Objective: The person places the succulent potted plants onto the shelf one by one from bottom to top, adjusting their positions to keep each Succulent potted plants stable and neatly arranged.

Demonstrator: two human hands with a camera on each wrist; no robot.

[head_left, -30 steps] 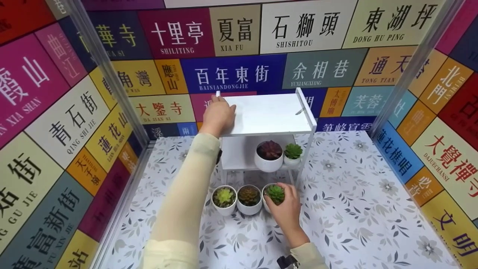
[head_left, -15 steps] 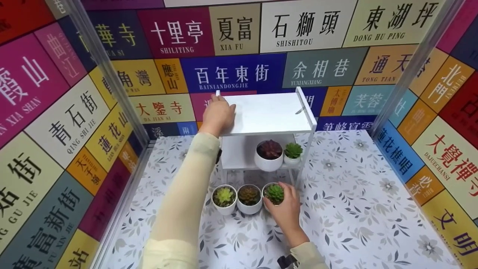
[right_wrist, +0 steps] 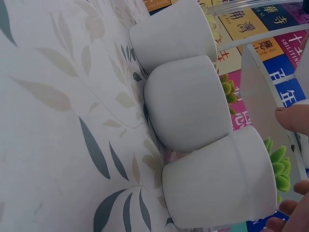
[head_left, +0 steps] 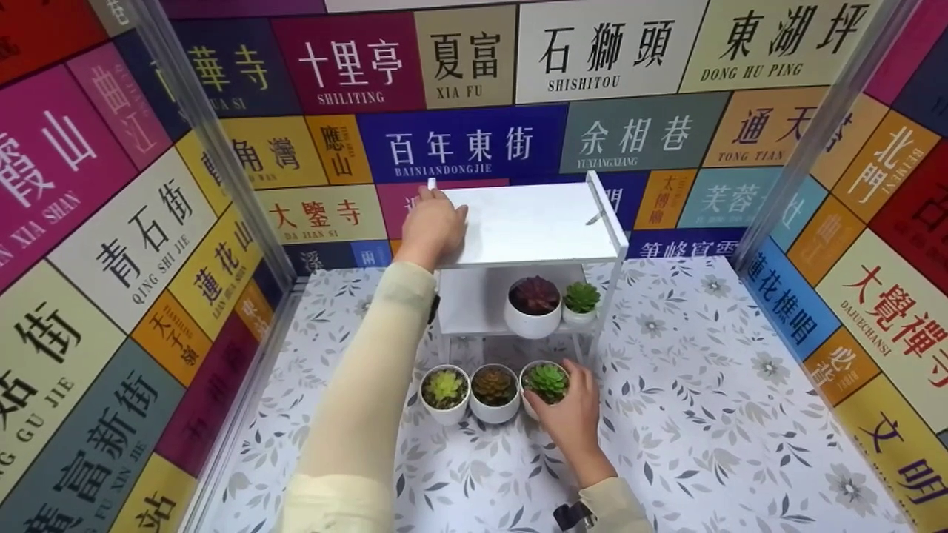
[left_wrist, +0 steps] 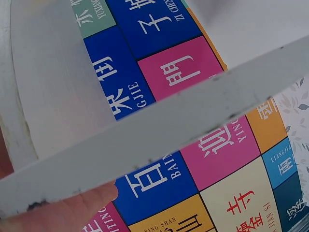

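Observation:
My left hand (head_left: 435, 228) holds the top left side of a white three-tier shelf rack (head_left: 537, 222). In the left wrist view, part of that hand (left_wrist: 79, 208) shows behind the rack's white bar (left_wrist: 169, 116). At the front, my right hand (head_left: 574, 418) is spread around the rim of a white pot with a green succulent (head_left: 547, 380). The right wrist view shows this pot (right_wrist: 219, 181) standing on the cloth, the thumb (right_wrist: 293, 118) and curved fingers apart from its wall. To its left stand a brown succulent pot (head_left: 495, 396) and a yellow-green succulent pot (head_left: 444, 396).
On the middle shelf sit a dark red succulent pot (head_left: 533, 311) and a smaller green one (head_left: 581, 303), both toward the right. A leaf-patterned white cloth (head_left: 711, 414) covers the table. Sign-printed panels (head_left: 459, 148) enclose the back and sides.
My right hand has shifted slightly right, and its thumb and index finger have spread wider around the green succulent. The pots and my left hand have stayed in place.

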